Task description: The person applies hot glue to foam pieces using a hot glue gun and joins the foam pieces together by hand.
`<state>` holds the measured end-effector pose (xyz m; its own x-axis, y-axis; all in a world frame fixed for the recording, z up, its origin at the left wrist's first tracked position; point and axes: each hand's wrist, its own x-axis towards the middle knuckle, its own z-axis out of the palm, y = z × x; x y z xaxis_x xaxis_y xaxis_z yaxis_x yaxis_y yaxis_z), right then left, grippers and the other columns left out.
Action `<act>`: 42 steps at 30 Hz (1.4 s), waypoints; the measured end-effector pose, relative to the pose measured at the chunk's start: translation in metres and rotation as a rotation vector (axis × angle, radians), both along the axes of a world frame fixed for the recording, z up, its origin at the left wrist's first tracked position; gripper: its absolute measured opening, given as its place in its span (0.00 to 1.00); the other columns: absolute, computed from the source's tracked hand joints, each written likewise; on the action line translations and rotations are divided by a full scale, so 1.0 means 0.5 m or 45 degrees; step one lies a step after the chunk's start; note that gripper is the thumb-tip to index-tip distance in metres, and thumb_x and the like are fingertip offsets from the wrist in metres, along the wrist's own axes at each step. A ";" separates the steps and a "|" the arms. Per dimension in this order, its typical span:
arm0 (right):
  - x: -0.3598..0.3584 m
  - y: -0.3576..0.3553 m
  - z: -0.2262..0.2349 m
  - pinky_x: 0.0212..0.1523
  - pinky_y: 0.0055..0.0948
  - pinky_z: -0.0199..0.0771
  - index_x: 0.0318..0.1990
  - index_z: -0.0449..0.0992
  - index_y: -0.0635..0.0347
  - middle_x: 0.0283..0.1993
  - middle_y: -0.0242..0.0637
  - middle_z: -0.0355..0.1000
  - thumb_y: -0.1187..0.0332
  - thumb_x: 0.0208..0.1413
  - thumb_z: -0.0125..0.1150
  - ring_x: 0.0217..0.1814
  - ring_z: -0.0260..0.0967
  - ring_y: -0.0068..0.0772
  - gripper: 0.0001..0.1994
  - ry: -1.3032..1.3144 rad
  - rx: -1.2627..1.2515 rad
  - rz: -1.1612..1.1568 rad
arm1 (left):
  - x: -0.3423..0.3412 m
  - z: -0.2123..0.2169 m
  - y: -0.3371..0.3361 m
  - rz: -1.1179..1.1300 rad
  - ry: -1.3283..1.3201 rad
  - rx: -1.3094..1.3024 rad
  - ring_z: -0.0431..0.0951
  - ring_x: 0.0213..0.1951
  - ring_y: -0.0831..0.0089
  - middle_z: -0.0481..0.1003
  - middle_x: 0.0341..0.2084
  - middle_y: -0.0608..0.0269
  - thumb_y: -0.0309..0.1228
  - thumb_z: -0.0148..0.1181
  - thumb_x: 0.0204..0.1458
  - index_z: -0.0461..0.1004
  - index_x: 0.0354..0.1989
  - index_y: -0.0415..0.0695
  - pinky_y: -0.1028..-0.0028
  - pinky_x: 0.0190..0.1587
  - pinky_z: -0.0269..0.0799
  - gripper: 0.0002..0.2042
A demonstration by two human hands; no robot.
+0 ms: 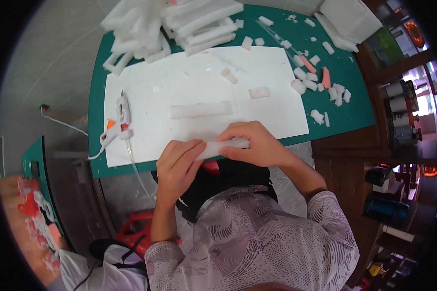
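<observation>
Near the front edge of the table, a white foam strip (211, 149) is gripped between both my hands. My left hand (180, 162) closes on its left end, fingers bent over the top. At its right end, my right hand (251, 145) wraps round it with thumb and fingers. Just beyond my hands, a flat white foam strip (201, 109) lies on a large white sheet (155, 87). Farther right on the sheet rest a short foam piece (259, 92) and a smaller yellowish piece (229, 75). A white glue gun (124, 114) lies left of my left hand.
White foam frames (199, 29) are piled at the back of the green table (354, 102). Foam scraps (311, 77), some pink, litter its right side. Foam sheets (352, 22) stand at the back right corner. Bottle-like items fill shelves (403, 150) at right. A red stool (136, 230) stands lower left.
</observation>
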<state>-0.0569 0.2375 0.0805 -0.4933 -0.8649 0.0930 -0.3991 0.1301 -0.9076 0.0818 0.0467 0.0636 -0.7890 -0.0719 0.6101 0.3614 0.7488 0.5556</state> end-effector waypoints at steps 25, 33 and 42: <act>-0.014 0.018 -0.012 0.45 0.31 0.71 0.42 0.80 0.65 0.37 0.42 0.78 0.67 0.52 0.69 0.41 0.75 0.36 0.12 -0.058 -0.007 -0.049 | -0.017 0.002 0.010 -0.090 -0.103 0.028 0.76 0.37 0.58 0.78 0.42 0.55 0.19 0.71 0.39 0.78 0.46 0.37 0.65 0.38 0.73 0.21; -0.016 0.022 -0.017 0.46 0.35 0.74 0.40 0.80 0.66 0.39 0.48 0.78 0.61 0.54 0.68 0.42 0.76 0.48 0.16 -0.010 -0.012 -0.033 | -0.017 0.003 0.006 -0.142 -0.127 0.060 0.76 0.38 0.58 0.78 0.43 0.54 0.23 0.71 0.42 0.78 0.47 0.36 0.66 0.40 0.73 0.20; -0.015 0.023 -0.014 0.45 0.35 0.74 0.40 0.80 0.65 0.38 0.47 0.78 0.62 0.53 0.69 0.41 0.76 0.49 0.15 0.043 -0.014 -0.033 | -0.018 0.006 0.011 -0.130 -0.129 0.142 0.76 0.38 0.57 0.79 0.42 0.54 0.19 0.68 0.45 0.79 0.45 0.36 0.66 0.41 0.73 0.16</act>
<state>-0.0644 0.2492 0.0735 -0.5121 -0.8506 0.1193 -0.4265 0.1312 -0.8949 0.0727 0.0520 0.0666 -0.8525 -0.0511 0.5202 0.3706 0.6426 0.6706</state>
